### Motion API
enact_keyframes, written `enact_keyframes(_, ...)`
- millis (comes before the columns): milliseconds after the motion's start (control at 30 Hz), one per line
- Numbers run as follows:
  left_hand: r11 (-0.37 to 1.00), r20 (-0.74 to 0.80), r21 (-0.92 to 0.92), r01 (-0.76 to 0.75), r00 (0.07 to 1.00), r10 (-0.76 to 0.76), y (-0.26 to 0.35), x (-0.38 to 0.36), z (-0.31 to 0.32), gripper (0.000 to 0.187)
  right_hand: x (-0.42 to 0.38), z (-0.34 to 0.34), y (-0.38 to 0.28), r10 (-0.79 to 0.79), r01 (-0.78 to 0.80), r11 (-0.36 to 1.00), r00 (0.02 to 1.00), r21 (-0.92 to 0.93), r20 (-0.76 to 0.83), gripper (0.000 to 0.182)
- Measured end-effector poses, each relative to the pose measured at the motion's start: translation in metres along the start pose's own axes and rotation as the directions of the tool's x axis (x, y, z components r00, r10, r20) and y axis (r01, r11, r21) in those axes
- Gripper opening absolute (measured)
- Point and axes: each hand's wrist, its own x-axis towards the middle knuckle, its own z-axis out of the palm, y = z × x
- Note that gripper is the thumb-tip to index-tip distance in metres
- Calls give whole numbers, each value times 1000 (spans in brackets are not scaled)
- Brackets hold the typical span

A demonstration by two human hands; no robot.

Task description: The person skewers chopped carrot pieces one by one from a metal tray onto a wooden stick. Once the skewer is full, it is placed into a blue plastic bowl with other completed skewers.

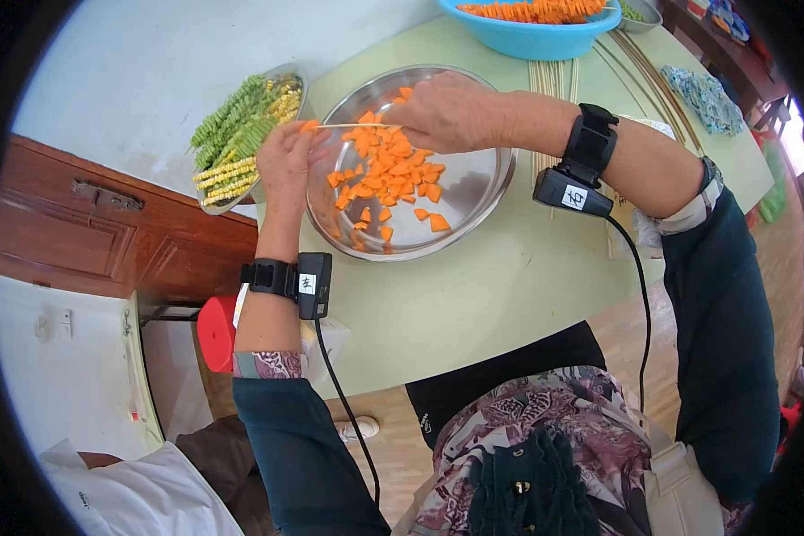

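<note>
A thin skewer (353, 125) spans both hands above the steel bowl (473, 192): left hand (286, 165) pinches a carrot piece (309, 126) onto its tip, right hand (447, 112) fingers closed on the other end. Many carrot pieces (393, 174) remain loose; finished skewers fill the blue basin (531, 36), so I judge plenty left.

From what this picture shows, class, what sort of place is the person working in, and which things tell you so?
Probably a home or small kitchen set up for food preparation: a steel bowl of cut carrot pieces, a tray of skewered vegetables, and loose bamboo skewers on a round table.
</note>
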Motion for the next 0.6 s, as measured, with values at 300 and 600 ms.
enact_keyframes(300, 999, -2, 29, -17, 1000, 17, 4, 2, 3, 18, 0, 4, 1, -33, 30, 994, 999, -106, -24, 24)
enact_keyframes(600, 996, 13, 71, -52, 999, 51, 7, 0, 4, 17, 5, -2, 8, 120, -108, 708, 992, 698, 31, 21)
